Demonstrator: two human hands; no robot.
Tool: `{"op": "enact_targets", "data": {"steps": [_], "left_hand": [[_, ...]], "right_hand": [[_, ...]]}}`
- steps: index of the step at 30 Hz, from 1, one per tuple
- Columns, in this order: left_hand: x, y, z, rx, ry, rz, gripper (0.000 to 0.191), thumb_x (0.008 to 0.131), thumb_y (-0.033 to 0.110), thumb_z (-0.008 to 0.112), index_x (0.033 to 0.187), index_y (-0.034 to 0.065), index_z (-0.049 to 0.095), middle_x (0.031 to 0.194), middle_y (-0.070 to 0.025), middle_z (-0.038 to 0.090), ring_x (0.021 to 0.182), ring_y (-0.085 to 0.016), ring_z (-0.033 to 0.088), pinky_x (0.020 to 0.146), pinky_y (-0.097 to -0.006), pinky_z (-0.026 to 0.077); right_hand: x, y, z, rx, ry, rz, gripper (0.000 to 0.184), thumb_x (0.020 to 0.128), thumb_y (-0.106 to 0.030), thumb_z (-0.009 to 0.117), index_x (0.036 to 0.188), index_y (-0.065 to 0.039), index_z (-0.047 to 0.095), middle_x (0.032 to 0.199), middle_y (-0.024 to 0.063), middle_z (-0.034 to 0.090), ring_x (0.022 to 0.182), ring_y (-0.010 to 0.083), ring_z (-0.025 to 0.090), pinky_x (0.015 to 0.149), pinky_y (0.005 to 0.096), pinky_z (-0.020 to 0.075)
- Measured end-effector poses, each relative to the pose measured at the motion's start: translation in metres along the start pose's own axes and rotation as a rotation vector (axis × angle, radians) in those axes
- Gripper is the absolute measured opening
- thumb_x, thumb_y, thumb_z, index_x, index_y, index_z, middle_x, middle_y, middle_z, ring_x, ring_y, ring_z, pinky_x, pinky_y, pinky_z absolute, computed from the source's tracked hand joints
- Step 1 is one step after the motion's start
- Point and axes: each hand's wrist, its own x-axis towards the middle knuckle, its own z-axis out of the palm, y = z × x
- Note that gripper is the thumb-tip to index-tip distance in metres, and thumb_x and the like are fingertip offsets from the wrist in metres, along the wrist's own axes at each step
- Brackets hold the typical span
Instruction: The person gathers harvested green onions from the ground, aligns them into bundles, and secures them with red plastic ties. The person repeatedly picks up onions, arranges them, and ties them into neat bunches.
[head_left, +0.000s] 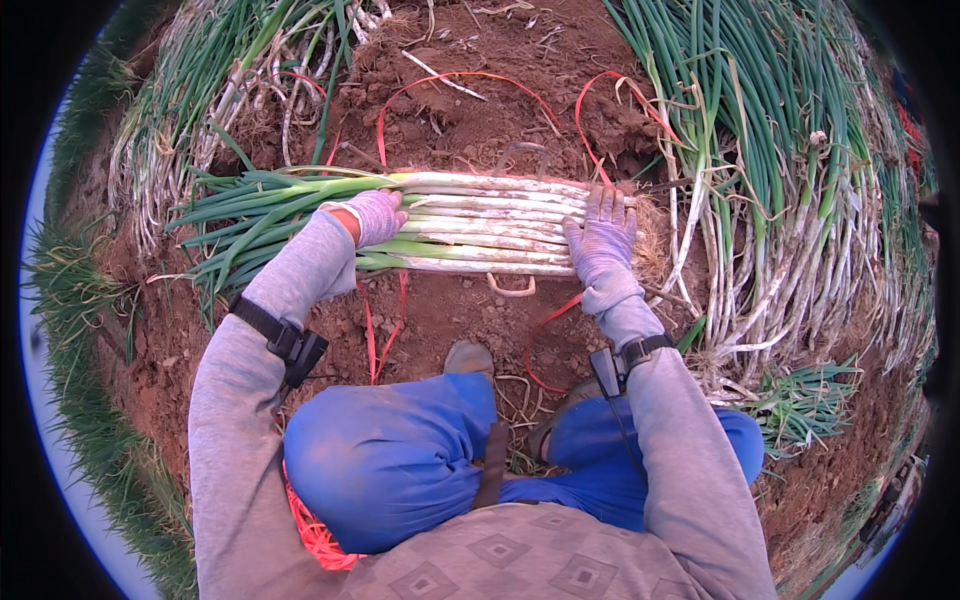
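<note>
A row of green onions (487, 225) lies side by side across the soil, white stalks in the middle, leaves to the left, roots to the right. Beneath it is a flat support, mostly hidden, with a handle (511, 286) on the near edge and another on the far edge. My left hand (379, 216), gloved, rests where the stalks turn green, its fingers bent over them. My right hand (602, 229), also gloved, lies flat on the white ends by the roots, fingers stretched out. Red plastic straps (450, 75) run out from under the onions on both sides.
Large piles of green onions lie at the right (780, 187) and upper left (225, 97). Cut leaves (806, 409) are heaped at the lower right. A bundle of red strapping (319, 536) sits beside my left knee. Grass (75, 277) borders the brown soil at the left.
</note>
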Motion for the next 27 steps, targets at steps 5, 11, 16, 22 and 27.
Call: {"op": "enact_targets", "data": {"steps": [5, 11, 16, 22, 27], "left_hand": [[-0.003, -0.012, 0.027, 0.018, 0.265, -0.122, 0.061, 0.105, 0.042, 0.043, 0.142, -0.0067, 0.048, 0.142, -0.029, 0.052, 0.135, -0.041, 0.048, 0.114, -0.0445, 0.038], [-0.012, -0.044, 0.05, 0.177, 0.381, -0.246, 0.074, 0.103, 0.049, 0.045, 0.152, -0.0048, 0.036, 0.156, -0.0269, 0.039, 0.146, -0.04, 0.036, 0.121, -0.0442, 0.03], [0.006, -0.066, 0.035, -0.049, 0.362, -0.12, 0.06, 0.104, 0.049, 0.042, 0.14, 0.0014, 0.053, 0.134, -0.0274, 0.059, 0.126, -0.04, 0.055, 0.108, -0.0462, 0.042], [0.022, -0.076, 0.025, -0.118, 0.215, -0.233, 0.075, 0.104, 0.062, 0.032, 0.095, 0.0011, 0.074, 0.086, -0.0223, 0.072, 0.088, -0.041, 0.069, 0.087, -0.0494, 0.051], [0.05, -0.073, 0.017, 0.01, 0.118, -0.278, 0.079, 0.102, 0.066, 0.032, 0.099, 0.0004, 0.075, 0.089, -0.024, 0.072, 0.093, -0.04, 0.07, 0.088, -0.0487, 0.053]], "right_hand": [[0.0, 0.001, 0.003, -0.01, -0.011, 0.008, 0.086, 0.098, -0.057, 0.049, 0.16, -0.004, 0.023, 0.166, 0.0183, 0.025, 0.155, 0.0337, 0.018, 0.125, 0.0537, 0.0071], [0.0, 0.001, 0.004, 0.0, -0.002, 0.001, 0.085, 0.099, -0.057, 0.047, 0.161, -0.004, 0.021, 0.166, 0.0191, 0.024, 0.156, 0.0339, 0.017, 0.125, 0.0539, 0.0056], [0.001, -0.001, 0.001, -0.045, -0.062, 0.013, 0.085, 0.099, -0.056, 0.046, 0.161, -0.003, 0.02, 0.166, 0.0194, 0.024, 0.156, 0.0342, 0.016, 0.125, 0.0532, 0.0044], [0.002, -0.001, 0.003, -0.039, -0.068, 0.017, 0.086, 0.099, -0.056, 0.046, 0.161, -0.003, 0.02, 0.167, 0.0191, 0.022, 0.156, 0.0342, 0.015, 0.125, 0.0524, 0.0044], [0.003, -0.002, 0.003, -0.045, -0.061, 0.013, 0.086, 0.098, -0.056, 0.048, 0.161, -0.003, 0.02, 0.166, 0.0195, 0.022, 0.156, 0.0345, 0.015, 0.125, 0.0535, 0.0063]]}}
